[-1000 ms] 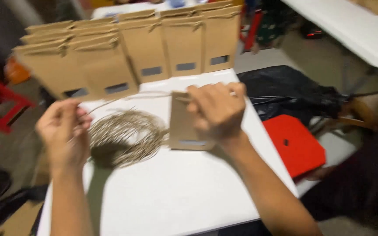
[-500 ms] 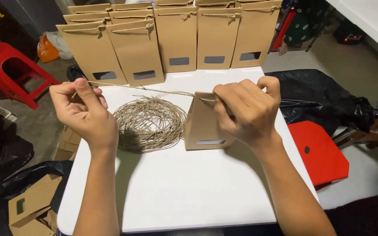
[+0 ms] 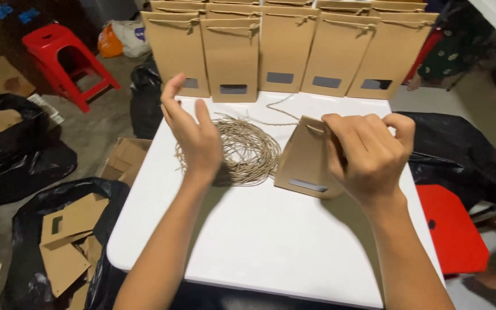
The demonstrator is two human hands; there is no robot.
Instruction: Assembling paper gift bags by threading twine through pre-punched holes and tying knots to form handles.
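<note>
the right hand (image 3: 368, 158) is over the right half of the white bench (image 3: 248, 247), its fingers (image 3: 345, 135) curled and pinched on the folded top edge of a small brown paper bag (image 3: 305, 163) that stands slightly tilted on the bench, its little dark window low on the front. a thin strand of twine (image 3: 282, 112) runs from the bag's top toward the back of the bench. the left hand (image 3: 193, 135) hangs raised over the left side with its fingers (image 3: 173, 92) spread loose, grasping nothing, just above the edge of a loose coil of twine (image 3: 242, 152) that lies flat on the bench between the two hands, just beside the bag. along the far edge stands a row of taller brown paper bags (image 3: 285, 54), each tied with twine at the top and showing a small window. on the floor to the left are a red plastic stool (image 3: 64, 60), black rubbish sacks (image 3: 12, 155) and scraps of brown card (image 3: 67, 241); to the right, a second red stool (image 3: 452, 232) beside another black sack (image 3: 466, 155)
</note>
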